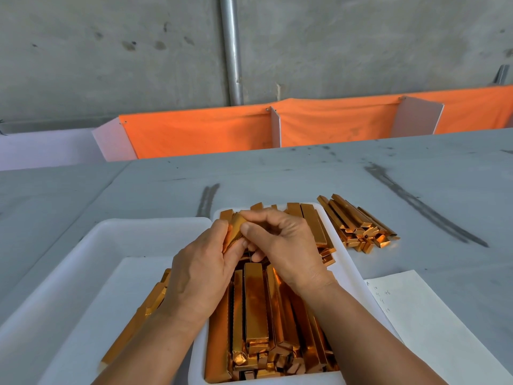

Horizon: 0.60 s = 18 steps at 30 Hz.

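Both my hands hold one gold foil box [236, 227] above the right white tray [345, 262]. My left hand [201, 269] grips its lower part with curled fingers. My right hand [280, 243] pinches its upper end between thumb and fingers. The box is partly hidden by my fingers. Under my hands the right tray is packed with several long gold boxes [255, 307] lying lengthwise. A few gold boxes [138, 318] lie in the left white tray [91, 254], partly behind my left forearm.
A loose pile of gold boxes [358, 225] lies on the grey table [305, 173] right of the trays. A white sheet of paper with handwriting [433, 329] sits at the lower right. Orange cloth with white dividers [274, 126] runs along the table's far edge.
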Available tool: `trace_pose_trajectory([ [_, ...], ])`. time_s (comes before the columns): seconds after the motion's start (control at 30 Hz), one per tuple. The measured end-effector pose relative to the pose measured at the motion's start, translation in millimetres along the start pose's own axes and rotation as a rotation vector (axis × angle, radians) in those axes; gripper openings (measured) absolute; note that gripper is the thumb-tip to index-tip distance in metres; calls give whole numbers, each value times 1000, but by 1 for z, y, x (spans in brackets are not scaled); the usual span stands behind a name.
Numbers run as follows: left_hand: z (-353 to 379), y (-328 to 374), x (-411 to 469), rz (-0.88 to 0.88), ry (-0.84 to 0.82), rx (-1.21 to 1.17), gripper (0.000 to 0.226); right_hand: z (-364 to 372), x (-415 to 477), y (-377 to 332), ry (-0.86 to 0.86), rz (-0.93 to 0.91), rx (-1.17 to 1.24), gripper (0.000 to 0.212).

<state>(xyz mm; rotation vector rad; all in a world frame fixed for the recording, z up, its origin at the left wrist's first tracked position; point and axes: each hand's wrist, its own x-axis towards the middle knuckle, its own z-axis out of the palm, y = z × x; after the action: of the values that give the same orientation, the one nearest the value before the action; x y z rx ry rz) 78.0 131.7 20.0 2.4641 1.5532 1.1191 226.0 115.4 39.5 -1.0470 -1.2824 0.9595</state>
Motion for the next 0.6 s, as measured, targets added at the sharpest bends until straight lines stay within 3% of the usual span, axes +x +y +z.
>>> trace_pose_trajectory([
  [0.2,0,-1,1,18,7,-21,42,-2,3,0,51,29,-36,14],
  [0.43,-4,-1,2,-138,-5,-344,44,-12,8,-2,136,157,-50,19],
  [0.6,-10,-2,5,-248,146,-484,20,-21,12,-8,48,327,-352,25],
])
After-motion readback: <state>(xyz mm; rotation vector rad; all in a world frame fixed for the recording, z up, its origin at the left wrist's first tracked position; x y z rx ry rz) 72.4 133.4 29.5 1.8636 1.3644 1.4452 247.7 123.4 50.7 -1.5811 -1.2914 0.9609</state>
